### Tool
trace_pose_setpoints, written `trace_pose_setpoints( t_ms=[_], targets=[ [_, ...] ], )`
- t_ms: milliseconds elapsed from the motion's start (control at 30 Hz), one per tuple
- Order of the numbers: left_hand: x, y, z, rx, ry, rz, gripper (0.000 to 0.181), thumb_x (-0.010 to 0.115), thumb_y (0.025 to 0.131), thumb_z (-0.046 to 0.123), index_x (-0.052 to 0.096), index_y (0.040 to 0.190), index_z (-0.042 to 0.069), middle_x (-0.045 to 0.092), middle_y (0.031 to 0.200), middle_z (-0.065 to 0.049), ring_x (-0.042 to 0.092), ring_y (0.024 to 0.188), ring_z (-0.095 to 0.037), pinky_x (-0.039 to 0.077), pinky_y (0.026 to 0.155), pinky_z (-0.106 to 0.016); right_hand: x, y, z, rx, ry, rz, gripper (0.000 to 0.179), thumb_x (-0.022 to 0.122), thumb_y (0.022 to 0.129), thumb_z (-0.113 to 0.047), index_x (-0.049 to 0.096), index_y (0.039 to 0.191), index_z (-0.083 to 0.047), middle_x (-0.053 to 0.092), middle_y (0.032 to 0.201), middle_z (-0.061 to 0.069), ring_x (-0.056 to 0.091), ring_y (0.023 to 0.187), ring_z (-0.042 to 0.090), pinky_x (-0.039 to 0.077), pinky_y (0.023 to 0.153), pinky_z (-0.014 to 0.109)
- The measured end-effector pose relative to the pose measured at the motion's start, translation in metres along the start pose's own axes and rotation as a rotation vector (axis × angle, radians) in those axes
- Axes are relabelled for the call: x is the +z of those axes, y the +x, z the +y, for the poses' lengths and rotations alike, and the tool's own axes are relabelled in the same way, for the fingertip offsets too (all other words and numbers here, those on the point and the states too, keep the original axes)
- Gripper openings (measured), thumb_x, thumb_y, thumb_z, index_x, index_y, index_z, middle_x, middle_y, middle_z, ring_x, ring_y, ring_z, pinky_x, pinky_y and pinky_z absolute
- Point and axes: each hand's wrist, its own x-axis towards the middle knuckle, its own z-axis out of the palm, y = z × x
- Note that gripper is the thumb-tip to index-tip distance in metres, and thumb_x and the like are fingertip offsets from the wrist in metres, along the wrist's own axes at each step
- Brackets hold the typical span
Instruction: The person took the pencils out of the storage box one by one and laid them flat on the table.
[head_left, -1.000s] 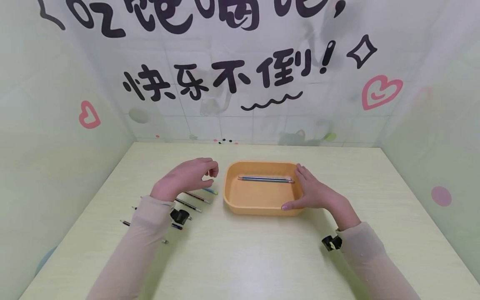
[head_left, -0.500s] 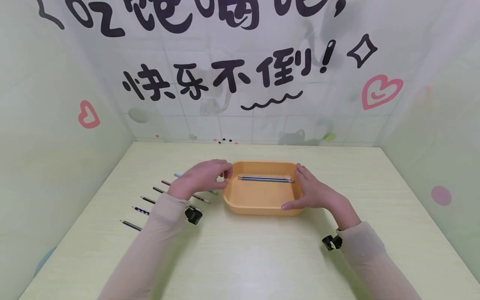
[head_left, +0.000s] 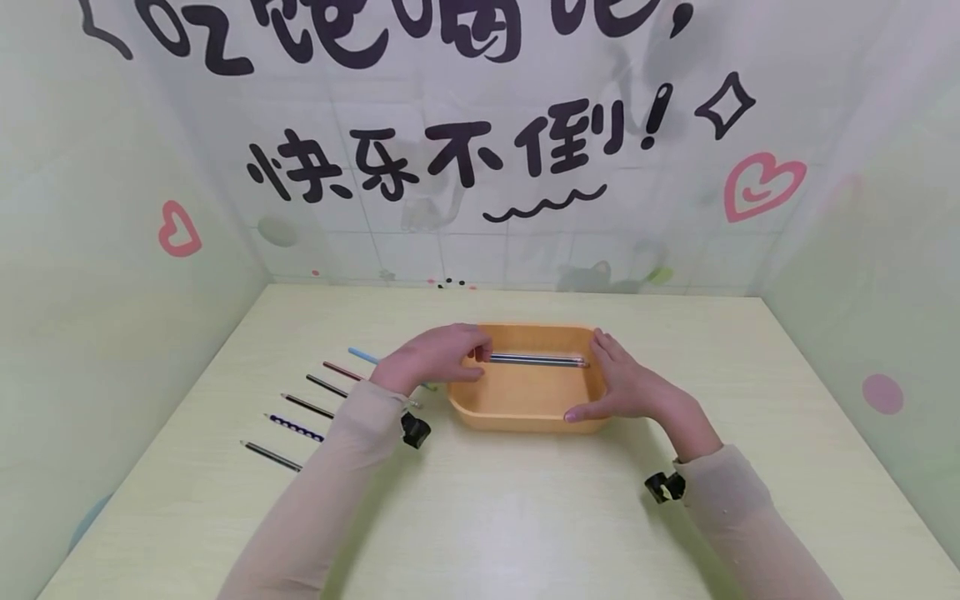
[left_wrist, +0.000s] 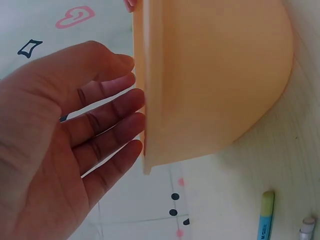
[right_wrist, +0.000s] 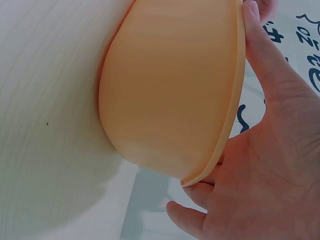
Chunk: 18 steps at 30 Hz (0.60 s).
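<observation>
An orange rectangular tray (head_left: 517,422) stands on the table, with dark-striped pencils (head_left: 536,361) lying along its far side. My left hand (head_left: 442,354) hovers over the tray's left end, fingers loosely bent. In the left wrist view its fingertips (left_wrist: 134,102) reach the rim, and nothing shows between them and the thumb. My right hand (head_left: 626,383) spans the tray's right end, holding it with the thumb on the near rim and the fingers at the far corner. Several pencils lie in a row left of the tray, including a light blue one (head_left: 362,356) and a purple dotted one (head_left: 295,427).
The left forearm (head_left: 330,492) covers the right ends of several pencils. Black wrist cameras are strapped at both cuffs, the left one (head_left: 416,430) hanging low near the tray. A printed cloth backdrop (head_left: 420,258) closes off the back and both sides of the pale table (head_left: 510,517).
My left hand has moved right, from over the pencils to over the tray's left end. More of the pencil row shows behind it. The right hand and tray have stayed put.
</observation>
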Motion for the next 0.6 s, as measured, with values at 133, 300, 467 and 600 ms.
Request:
trace_pose_setpoints(
  t_ms=[133,300,467,600],
  targets=[
    [0.005,0.009,0.003,0.011,-0.034,-0.019,0.019,0.064,0.092,0.02,0.065,0.108,0.009,0.065,0.107,-0.004,0.055,0.095,-0.019,0.048,0.085,-0.034,0.001,0.001,0.0,0.003,-0.001,-0.001,0.134,0.08,0.071,-0.063,0.005,0.154,0.011,-0.004,0.165,0.026,0.0,0.153,0.045,0.016,0.121,0.061],
    [0.014,0.022,0.005,0.055,-0.083,-0.03,0.023,0.063,0.091,0.017,0.066,0.111,0.006,0.066,0.108,-0.01,0.055,0.093,-0.02,0.047,0.083,-0.032,0.001,0.002,0.001,0.006,0.003,-0.001,0.134,0.08,0.071,-0.063,0.005,0.154,0.011,-0.004,0.165,0.027,0.0,0.153,0.045,0.016,0.121,0.061],
    [0.023,0.034,0.007,0.073,-0.049,-0.023,0.025,0.066,0.09,0.017,0.066,0.111,0.005,0.065,0.107,-0.009,0.053,0.093,-0.019,0.048,0.087,-0.032,0.001,0.002,0.0,0.018,-0.005,-0.003,0.134,0.079,0.071,-0.064,0.005,0.154,0.011,-0.003,0.165,0.026,0.001,0.153,0.045,0.016,0.121,0.061],
    [0.029,0.04,0.011,0.025,-0.005,-0.033,0.033,0.07,0.09,0.022,0.063,0.118,0.006,0.062,0.114,-0.007,0.054,0.102,-0.02,0.047,0.099,-0.033,0.001,0.002,0.0,0.019,-0.005,-0.001,0.134,0.079,0.071,-0.064,0.006,0.155,0.01,-0.003,0.165,0.026,0.001,0.153,0.045,0.017,0.121,0.061]
  ],
)
